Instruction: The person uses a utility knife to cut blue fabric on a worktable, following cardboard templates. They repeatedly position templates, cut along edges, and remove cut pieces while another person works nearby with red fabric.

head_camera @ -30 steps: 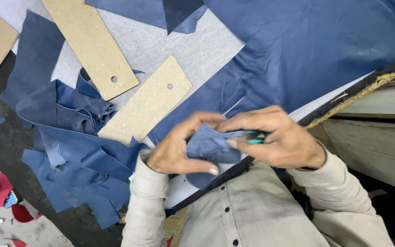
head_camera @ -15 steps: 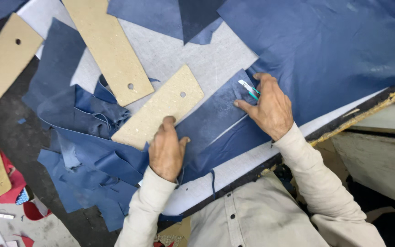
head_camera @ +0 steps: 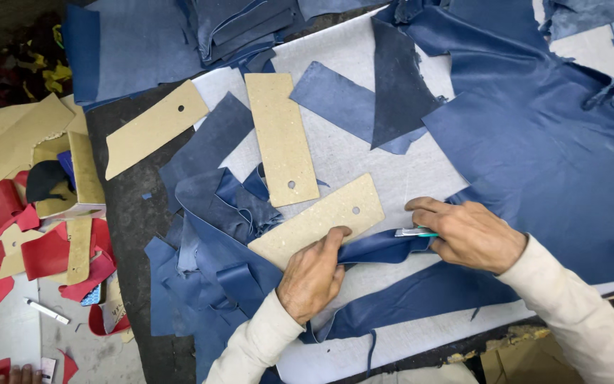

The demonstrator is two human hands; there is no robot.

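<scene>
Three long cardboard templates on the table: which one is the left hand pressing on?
The lowest template, lying slanted nearest the person; the left hand rests on its lower edge. The upright one and the far-left one lie untouched.

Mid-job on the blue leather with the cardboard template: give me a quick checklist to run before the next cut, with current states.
1. Left hand pressing the cardboard template down: ok, fingers rest on its lower edge.
2. Right hand holding the cutting tool: ok, green-handled blade gripped, tip pointing toward the template.
3. Blue leather strip flat under the template: not ok, it looks folded and lifted between the hands.
4. Left fingers out of the blade's path: cannot tell, the thumb is close to the strip.
5. Spare templates out of the way: ok, they lie further up the table.
</scene>
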